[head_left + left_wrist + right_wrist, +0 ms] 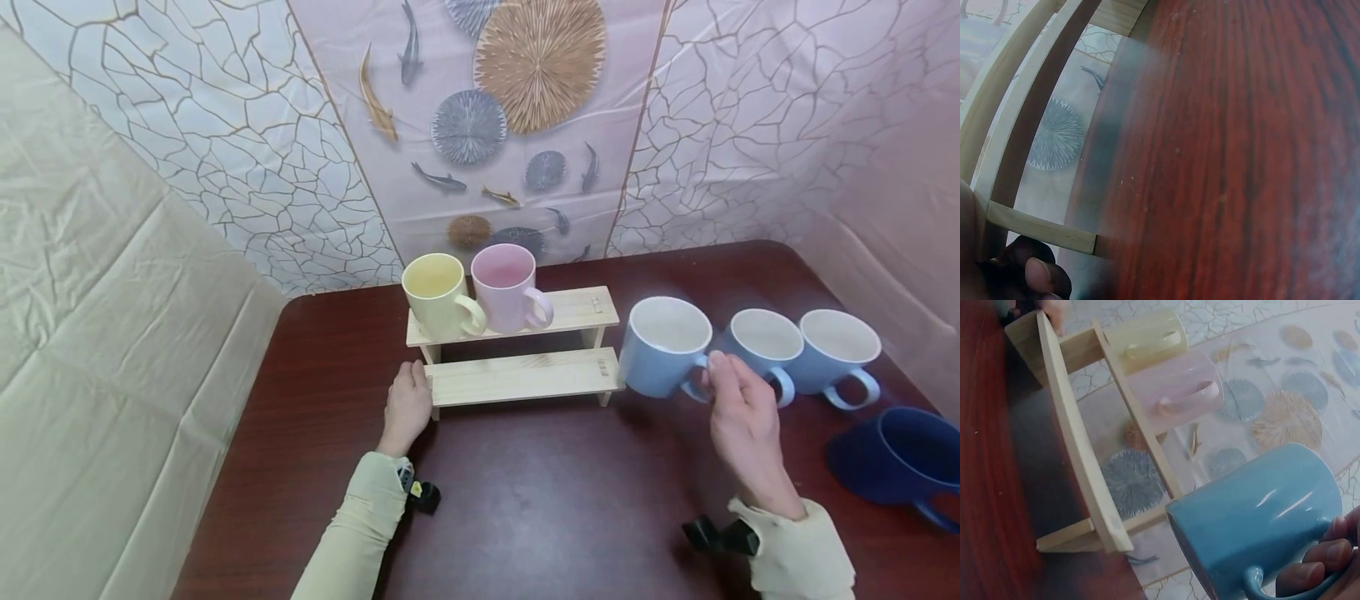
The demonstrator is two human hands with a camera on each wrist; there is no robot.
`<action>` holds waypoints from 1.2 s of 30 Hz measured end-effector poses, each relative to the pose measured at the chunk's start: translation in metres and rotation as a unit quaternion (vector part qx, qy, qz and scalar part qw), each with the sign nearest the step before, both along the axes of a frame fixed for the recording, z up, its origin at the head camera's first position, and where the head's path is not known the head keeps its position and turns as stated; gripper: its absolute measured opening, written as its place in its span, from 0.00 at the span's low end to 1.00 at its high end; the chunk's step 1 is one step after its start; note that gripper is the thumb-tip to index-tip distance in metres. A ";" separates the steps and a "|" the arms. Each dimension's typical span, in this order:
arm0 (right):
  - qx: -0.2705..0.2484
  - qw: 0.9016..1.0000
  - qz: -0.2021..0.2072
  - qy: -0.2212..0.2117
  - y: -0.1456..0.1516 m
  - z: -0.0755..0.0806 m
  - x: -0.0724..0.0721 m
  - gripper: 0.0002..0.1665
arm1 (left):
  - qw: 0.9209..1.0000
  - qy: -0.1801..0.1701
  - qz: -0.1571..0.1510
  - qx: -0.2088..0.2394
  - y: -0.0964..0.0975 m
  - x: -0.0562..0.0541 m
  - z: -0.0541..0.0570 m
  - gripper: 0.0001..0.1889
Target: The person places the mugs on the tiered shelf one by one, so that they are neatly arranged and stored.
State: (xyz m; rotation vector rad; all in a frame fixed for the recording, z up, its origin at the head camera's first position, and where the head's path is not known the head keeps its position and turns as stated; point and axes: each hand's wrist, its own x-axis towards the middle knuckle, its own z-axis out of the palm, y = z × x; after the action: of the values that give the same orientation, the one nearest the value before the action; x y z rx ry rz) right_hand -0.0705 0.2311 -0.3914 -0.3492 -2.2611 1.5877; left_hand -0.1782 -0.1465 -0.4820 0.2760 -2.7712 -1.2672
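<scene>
And here at the right end of the wooden rack (517, 379), the right hand (746, 417) holds a light blue mug (663, 350) by its handle, fingers curled through and thumb on top. That hold probably makes sense: rim and body stay free of fingers, and the mug hangs roughly upright, mouth up. It's just beside the lower shelf's end; whether the two touch, I can't tell.

Over on the left, the left hand (408, 400) grips the rack's near left end, fingers bent about the end piece, likely to steady a light frame that could slide on the glossy table (517, 500).

Up on the far, higher shelf, the yellow mug (435, 300) and the pink mug (504, 292) stand side by side toward the left, handles turned right and near, perhaps for an easy reach. Farther right, two more light blue mugs (761, 342) pair up, with a dark blue mug (892, 458) nearer, at the right edge.

Now the look of that held mug: smooth, shiny blue outside, bright streaks along its side, white within, straight walls and a rounded loop handle in the same blue.
</scene>
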 end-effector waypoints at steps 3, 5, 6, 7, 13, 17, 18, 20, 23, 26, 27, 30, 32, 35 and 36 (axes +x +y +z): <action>-0.011 1.000 0.011 0.001 -0.003 0.004 -0.007 0.26 | 1.000 0.002 0.002 0.000 0.000 0.000 0.000 0.21; -0.025 1.000 0.019 0.002 -0.005 0.006 -0.011 0.26 | 1.000 0.002 0.002 -0.002 0.000 0.000 0.001 0.21; -0.032 0.999 0.024 0.005 -0.006 0.007 -0.013 0.25 | 1.000 0.003 0.003 -0.002 0.000 0.000 0.000 0.22; -0.040 0.999 0.028 0.007 -0.007 0.008 -0.014 0.25 | 1.000 0.003 0.002 -0.002 0.000 0.000 0.000 0.22; -0.066 0.997 0.036 0.036 -0.015 0.012 -0.025 0.24 | 1.000 0.001 0.000 -0.002 0.000 0.000 0.001 0.23; -0.067 0.996 0.034 0.055 -0.019 0.015 -0.030 0.24 | 1.000 0.001 0.001 -0.002 0.000 0.000 0.002 0.23; -0.066 0.996 0.033 0.057 -0.020 0.017 -0.030 0.24 | 1.000 0.001 0.001 -0.002 0.000 0.001 0.002 0.23; -0.066 0.996 0.029 0.061 -0.021 0.019 -0.031 0.24 | 1.000 -0.001 0.000 -0.003 0.000 0.001 0.003 0.24; -0.071 0.995 0.024 0.067 -0.021 0.024 -0.032 0.23 | 1.000 -0.001 0.000 -0.005 0.000 0.000 0.003 0.24; -0.066 0.995 0.026 0.071 -0.020 0.030 -0.034 0.24 | 1.000 -0.002 0.001 -0.008 0.000 0.000 0.002 0.23; -0.064 0.995 0.025 0.071 -0.020 0.031 -0.036 0.24 | 1.000 -0.002 0.001 -0.008 0.000 0.000 0.002 0.23; -0.060 0.996 0.025 0.062 -0.021 0.037 -0.040 0.23 | 1.000 -0.002 -0.001 -0.009 -0.001 -0.001 0.001 0.23; -0.066 0.996 0.022 0.057 -0.023 0.041 -0.042 0.23 | 1.000 -0.002 -0.002 -0.009 -0.001 -0.001 0.001 0.23; -0.074 0.995 0.021 0.057 -0.026 0.045 -0.047 0.23 | 1.000 -0.002 0.000 -0.010 -0.001 0.000 0.001 0.23; -0.074 0.995 0.022 0.059 -0.028 0.046 -0.048 0.24 | 1.000 -0.002 0.000 -0.009 -0.001 0.000 0.001 0.23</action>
State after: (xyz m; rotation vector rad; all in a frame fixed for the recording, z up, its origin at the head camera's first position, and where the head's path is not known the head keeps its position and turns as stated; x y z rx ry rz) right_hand -0.1190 0.2034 -0.3450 -0.2379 -2.0838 1.7551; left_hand -0.1781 -0.1475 -0.4813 0.2765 -2.7845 -1.2424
